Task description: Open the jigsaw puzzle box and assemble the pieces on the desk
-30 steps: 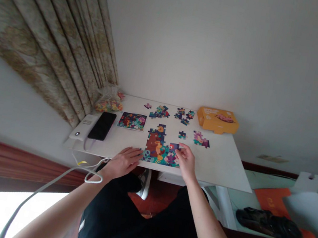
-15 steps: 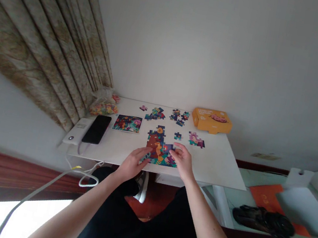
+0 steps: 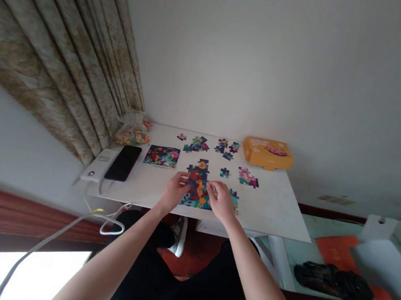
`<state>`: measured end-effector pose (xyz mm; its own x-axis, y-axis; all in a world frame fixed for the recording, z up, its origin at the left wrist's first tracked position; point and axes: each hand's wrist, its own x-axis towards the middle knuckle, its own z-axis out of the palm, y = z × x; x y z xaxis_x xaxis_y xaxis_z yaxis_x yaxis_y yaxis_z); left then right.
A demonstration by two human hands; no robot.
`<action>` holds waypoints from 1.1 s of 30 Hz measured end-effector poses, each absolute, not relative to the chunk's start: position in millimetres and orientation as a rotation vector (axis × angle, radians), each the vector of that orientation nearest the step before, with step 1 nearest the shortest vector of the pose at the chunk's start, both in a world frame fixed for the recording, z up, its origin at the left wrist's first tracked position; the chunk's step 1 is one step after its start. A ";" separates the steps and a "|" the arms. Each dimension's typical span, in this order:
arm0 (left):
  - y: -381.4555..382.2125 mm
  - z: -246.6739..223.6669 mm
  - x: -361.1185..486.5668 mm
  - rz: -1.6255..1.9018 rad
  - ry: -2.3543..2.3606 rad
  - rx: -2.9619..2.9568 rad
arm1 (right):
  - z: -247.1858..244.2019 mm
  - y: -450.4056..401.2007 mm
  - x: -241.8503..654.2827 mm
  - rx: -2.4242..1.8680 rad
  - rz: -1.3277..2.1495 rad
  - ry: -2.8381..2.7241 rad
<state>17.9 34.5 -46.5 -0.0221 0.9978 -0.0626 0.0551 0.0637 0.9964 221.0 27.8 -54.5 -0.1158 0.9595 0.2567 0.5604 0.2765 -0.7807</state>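
Note:
A partly joined jigsaw puzzle [image 3: 199, 191] lies near the front edge of the white table, showing a brown shape, an orange figure and teal plants. My left hand [image 3: 175, 191] touches its left side, thumb and fingers apart. Across from it, my right hand [image 3: 221, 203] lies over the right part of the puzzle, fingertips bent together near the orange figure. Whether a piece is between those fingertips is hidden. A teal puzzle section [image 3: 234, 198] shows past the right hand. Just beyond are a single loose piece [image 3: 225, 173] and a joined pink section [image 3: 248, 177].
Loose pieces [image 3: 198, 144] and another cluster [image 3: 227, 148] lie at the back. Left of the puzzle are a picture card [image 3: 161, 156], a black phone [image 3: 123, 163], a white power bank-like box [image 3: 99, 166] and a plastic bag [image 3: 132, 130]. A yellow box [image 3: 268, 154] stands back right.
My right hand has moved left over the puzzle, uncovering the teal section at the right. My left hand has shifted slightly up along the puzzle's left side.

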 end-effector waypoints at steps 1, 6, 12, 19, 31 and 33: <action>39.4 -47.0 10.9 1.177 1.337 1.141 | -55.6 32.9 216.9 -1.396 0.547 -1.911; 61.6 -48.4 -19.9 1.231 1.447 1.022 | -63.4 48.1 199.8 -1.518 0.337 -2.372; 91.7 -58.8 -24.2 1.174 1.560 1.104 | -74.3 46.8 207.6 -1.560 0.331 -2.410; 126.8 -61.3 -3.5 0.909 1.824 1.576 | -72.8 43.8 210.8 -1.568 0.279 -2.388; 125.2 -57.0 3.3 0.517 1.951 2.109 | -72.2 43.3 209.7 -1.550 0.279 -2.378; 124.3 -54.8 3.0 0.440 1.970 2.178 | -72.8 43.3 209.5 -1.546 0.279 -2.375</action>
